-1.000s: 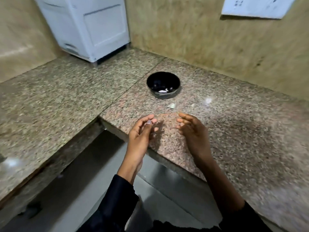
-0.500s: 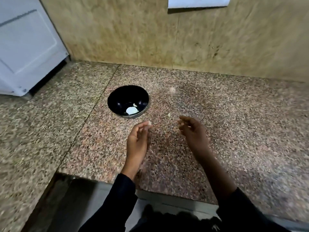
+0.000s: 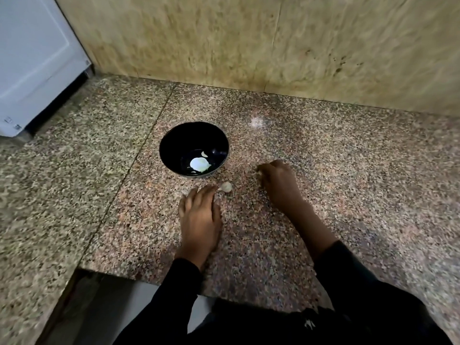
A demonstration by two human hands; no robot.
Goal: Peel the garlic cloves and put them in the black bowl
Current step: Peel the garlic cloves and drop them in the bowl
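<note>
Right hand [image 3: 278, 181] grip on garlic clove [image 3: 259, 172]

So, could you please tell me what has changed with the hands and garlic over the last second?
Both hands came down from mid-air to the counter. The left hand now lies flat beside a garlic clove; the right hand curls over something pale, too hidden to identify. The black bowl stayed put, one peeled clove inside.

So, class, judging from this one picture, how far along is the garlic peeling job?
Done: the black bowl already holds one pale peeled clove and a smaller pale bit beside it. In hand: the right hand curls round something pale at its fingers; the left hand lies flat by a loose clove on the granite counter. Left: that clove, at least, is not yet in the bowl.
</note>
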